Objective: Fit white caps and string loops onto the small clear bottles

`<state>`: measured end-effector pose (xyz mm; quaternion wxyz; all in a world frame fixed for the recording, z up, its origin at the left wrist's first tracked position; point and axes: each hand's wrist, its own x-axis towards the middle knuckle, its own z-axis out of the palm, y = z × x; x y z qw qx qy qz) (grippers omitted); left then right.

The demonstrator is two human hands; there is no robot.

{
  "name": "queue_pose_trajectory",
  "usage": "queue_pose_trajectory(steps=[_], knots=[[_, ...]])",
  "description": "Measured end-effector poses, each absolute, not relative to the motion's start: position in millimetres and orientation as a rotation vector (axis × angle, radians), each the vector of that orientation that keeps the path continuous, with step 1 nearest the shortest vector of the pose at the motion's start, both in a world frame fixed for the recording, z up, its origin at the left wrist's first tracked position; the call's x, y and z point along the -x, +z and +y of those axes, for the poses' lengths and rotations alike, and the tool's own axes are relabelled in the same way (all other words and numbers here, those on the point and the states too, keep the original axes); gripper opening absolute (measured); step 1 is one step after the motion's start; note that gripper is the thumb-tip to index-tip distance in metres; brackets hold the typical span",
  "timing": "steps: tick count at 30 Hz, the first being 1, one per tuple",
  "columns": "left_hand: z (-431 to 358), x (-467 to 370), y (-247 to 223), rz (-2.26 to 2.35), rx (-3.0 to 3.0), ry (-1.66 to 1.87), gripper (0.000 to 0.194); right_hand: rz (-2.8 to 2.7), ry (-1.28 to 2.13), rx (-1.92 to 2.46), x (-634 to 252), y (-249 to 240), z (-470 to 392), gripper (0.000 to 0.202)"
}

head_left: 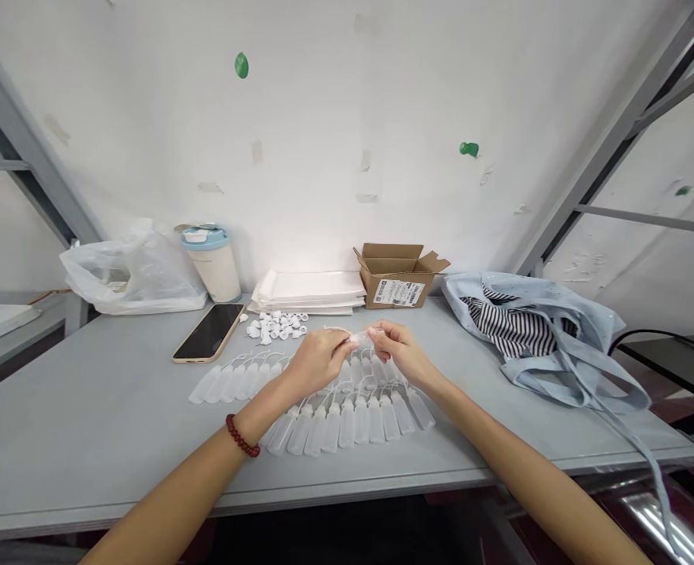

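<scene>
Above the table, my left hand (317,357) and my right hand (403,349) meet at a small translucent squeeze bottle (361,337). The left fingers pinch one end and the right fingers pinch the other; my fingertips partly cover it. Below my hands, several similar translucent bottles with thin white tubes at their tops lie side by side: a front row (330,430) and a row behind it (229,383), partly hidden by my left hand and arm. A loose pile of small white caps (276,326) sits just beyond my left hand.
On the left are a phone (210,333), a lidded cup (214,267) and a white plastic bag (138,271). Stacked white envelopes (308,290) and an open cardboard box (397,278) stand by the wall. A light blue cloth bag (588,314) lies right, its strap over the table edge.
</scene>
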<state>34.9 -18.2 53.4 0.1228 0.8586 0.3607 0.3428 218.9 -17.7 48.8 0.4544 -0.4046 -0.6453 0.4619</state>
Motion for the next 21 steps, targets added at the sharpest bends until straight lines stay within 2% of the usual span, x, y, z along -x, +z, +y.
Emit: queue_pose_trajectory(steps=[5, 12, 21], knots=[[-15.4, -34.8, 42.3, 0.992, -2.742, 1.151, 0.026, -1.530, 1.235, 0.963, -218.5, 51.1, -17.1, 0.042], [-14.7, -35.9, 35.8, 0.975, -2.854, 1.138, 0.023, -1.436, 1.321, 0.988, -217.9, 53.1, -17.0, 0.047], [3.5, -17.1, 46.5, 1.121, -2.564, 1.139, 0.021, -1.383, 1.199, 1.048, -223.9, 49.4, -8.9, 0.035]])
